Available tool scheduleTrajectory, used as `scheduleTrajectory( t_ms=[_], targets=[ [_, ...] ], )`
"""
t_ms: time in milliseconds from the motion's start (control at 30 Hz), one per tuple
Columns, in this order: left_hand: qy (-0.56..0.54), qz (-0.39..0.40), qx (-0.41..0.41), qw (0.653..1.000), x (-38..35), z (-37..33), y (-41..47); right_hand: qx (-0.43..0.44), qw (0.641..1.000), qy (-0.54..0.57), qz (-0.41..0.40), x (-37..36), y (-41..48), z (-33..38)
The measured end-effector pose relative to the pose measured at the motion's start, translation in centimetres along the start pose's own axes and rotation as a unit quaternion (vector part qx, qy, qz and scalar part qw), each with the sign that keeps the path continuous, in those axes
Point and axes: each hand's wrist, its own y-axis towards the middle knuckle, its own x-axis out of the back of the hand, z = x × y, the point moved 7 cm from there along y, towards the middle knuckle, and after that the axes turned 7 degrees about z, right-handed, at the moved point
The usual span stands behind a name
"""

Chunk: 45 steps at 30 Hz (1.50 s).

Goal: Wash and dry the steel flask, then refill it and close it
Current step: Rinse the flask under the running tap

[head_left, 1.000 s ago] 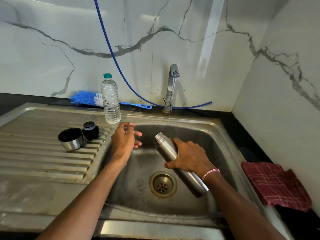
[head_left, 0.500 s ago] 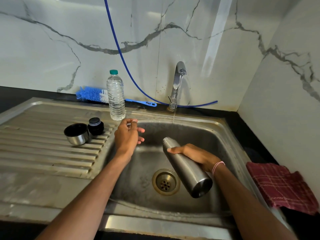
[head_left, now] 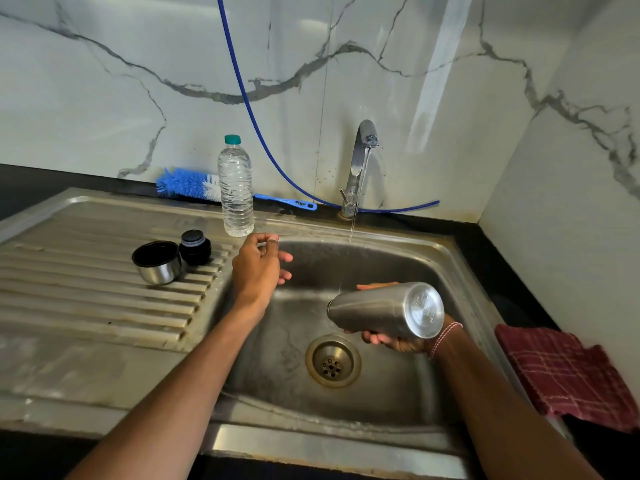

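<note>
Flask (head_left: 377, 311) in right hand (head_left: 394, 341) (tap running)

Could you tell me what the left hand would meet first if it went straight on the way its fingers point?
The left hand points right across the sink basin, so it would most likely meet the thin stream of tap water first; depth is unclear, so it might pass beside it.

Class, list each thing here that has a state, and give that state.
Tap: running.
Steel flask: on its side, held by right hand.
Water bottle: upright, capped.
Cup lid: off, mouth up.
Stopper: off, beside cup lid.
Left hand: empty, fingers loose.
</note>
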Motion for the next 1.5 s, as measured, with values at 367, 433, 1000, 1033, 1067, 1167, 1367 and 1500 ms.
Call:
scheduleTrajectory(
  t_ms=[367, 433, 1000, 1033, 1067, 1167, 1367, 1500],
  targets=[
    [-0.001, 0.004, -0.003, 1.000, 0.0, -0.1, -0.1, -0.052, 0.985, 0.138, 0.089, -2.4, -0.5, -0.7],
    [0.001, 0.006, -0.003, 1.000, -0.1, -0.1, -0.1, -0.046, 0.987, 0.131, 0.081, -2.2, -0.5, -0.5],
    [0.013, -0.011, 0.008, 1.000, 0.4, -0.4, -0.4, 0.080, 0.967, -0.240, -0.007, -8.6, -3.3, 3.6],
    [0.017, -0.016, 0.010, 1.000, 0.4, -0.4, -0.4, 0.085, 0.965, -0.246, -0.036, -8.3, -3.3, 3.6],
    [0.023, -0.020, 0.011, 0.999, 0.5, -0.5, -0.4, 0.095, 0.962, -0.251, -0.050, -8.3, -3.2, 3.5],
    [0.054, -0.003, 0.041, 0.998, 0.3, -0.6, -0.8, 0.171, 0.948, -0.261, -0.060, -9.3, -3.3, 4.1],
    [0.047, 0.317, 0.100, 0.942, -4.8, -1.7, -5.3, 0.330, 0.864, -0.342, -0.170, -9.7, -2.9, 6.0],
    [0.005, 0.325, 0.120, 0.938, -5.9, -2.4, -7.2, 0.371, 0.819, -0.399, -0.180, -10.4, -3.5, 6.5]
  ],
)
